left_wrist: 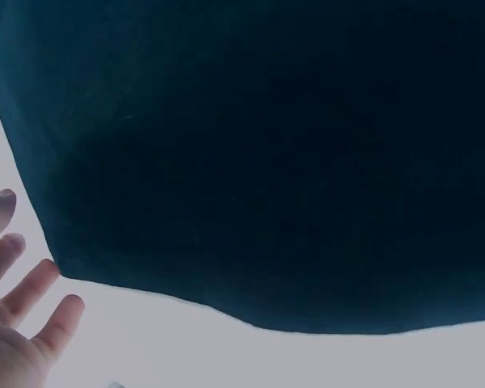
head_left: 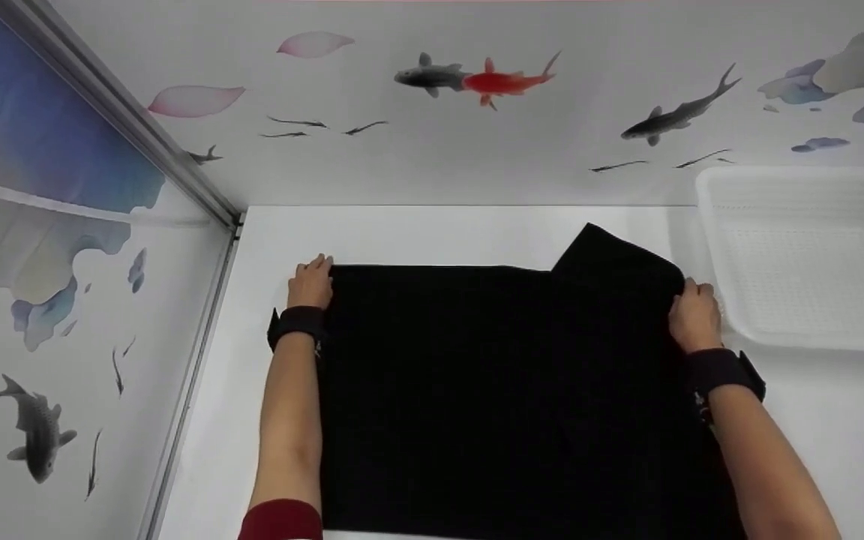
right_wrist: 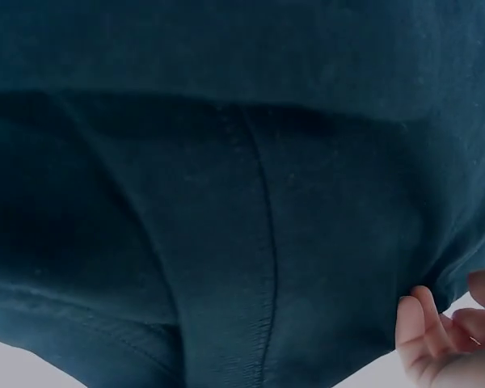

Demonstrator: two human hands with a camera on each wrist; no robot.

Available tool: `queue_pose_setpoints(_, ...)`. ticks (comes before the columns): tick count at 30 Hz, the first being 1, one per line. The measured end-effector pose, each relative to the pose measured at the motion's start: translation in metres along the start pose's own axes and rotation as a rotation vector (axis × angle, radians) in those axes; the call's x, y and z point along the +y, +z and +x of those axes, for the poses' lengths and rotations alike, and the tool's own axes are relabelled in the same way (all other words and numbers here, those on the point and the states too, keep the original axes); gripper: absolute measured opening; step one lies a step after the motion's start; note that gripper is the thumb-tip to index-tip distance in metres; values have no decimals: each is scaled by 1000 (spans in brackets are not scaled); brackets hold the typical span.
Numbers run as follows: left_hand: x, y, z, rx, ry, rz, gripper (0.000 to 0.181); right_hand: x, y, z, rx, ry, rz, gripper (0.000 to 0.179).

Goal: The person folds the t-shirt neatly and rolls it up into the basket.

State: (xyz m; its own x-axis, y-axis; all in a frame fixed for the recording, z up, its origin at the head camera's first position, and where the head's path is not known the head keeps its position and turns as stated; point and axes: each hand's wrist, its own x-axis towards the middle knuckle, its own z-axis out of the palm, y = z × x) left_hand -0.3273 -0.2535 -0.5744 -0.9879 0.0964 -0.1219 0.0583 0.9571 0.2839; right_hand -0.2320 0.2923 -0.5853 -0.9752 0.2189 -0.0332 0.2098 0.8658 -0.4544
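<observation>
A piece of black stitched clothing (head_left: 492, 397) lies spread over the white table, its top edge fairly straight. One pointed flap (head_left: 612, 255) sticks up beyond that edge at the upper right. My left hand (head_left: 310, 282) is at the top left corner; in the left wrist view its fingers (left_wrist: 58, 323) are spread, with a fingertip right at the cloth's corner. On the other side, my right hand (head_left: 697, 315) pinches the right edge just below the flap. Folds and a stitched seam (right_wrist: 268, 234) show in the right wrist view, where the fingers (right_wrist: 424, 331) bunch the fabric.
A white perforated plastic basket (head_left: 814, 341) stands on the table at the right, close to my right hand. Behind the table (head_left: 417, 232) rises a white panel (head_left: 477, 165) printed with fish, and another panel (head_left: 177, 300) with a metal frame borders the left.
</observation>
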Motion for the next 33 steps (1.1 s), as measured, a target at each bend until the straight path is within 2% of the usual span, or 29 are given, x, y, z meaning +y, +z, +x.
queue_pose_setpoints(6, 0, 8, -1, 52, 4, 20, 39, -5, 5, 1, 17, 28, -42, 36)
queue_pose_setpoints(10, 1, 11, -1, 87, -10, 5, 31, -8, 6, 2, 18, 65, -44, 32)
queue_pose_setpoints(13, 3, 11, 0, 128, -8, 1, 22, -10, 6, 3, 50, 80, -39, 28)
queue_pose_setpoints(16, 6, 9, 1, 190, 29, 10, 14, -12, 6, 3, 103, 71, -36, 21)
queue_pose_setpoints(18, 7, 8, 1, 226, 67, 26, 9, -14, 5, 4, 150, 58, -29, 17)
queue_pose_setpoints(21, 9, 3, -5, 261, 111, 58, 4, -19, 3, -1, 244, 12, -16, 16)
queue_pose_setpoints(25, 9, -4, -15, 282, 148, 66, 4, -24, -1, -9, 343, -92, -5, 13)
queue_pose_setpoints(29, 4, -10, -30, 291, 165, 20, 6, -28, -3, -20, 372, -167, 26, 14)
queue_pose_setpoints(33, -1, -14, -47, 312, 183, -32, 7, -28, -7, -32, 394, -200, 49, 13)
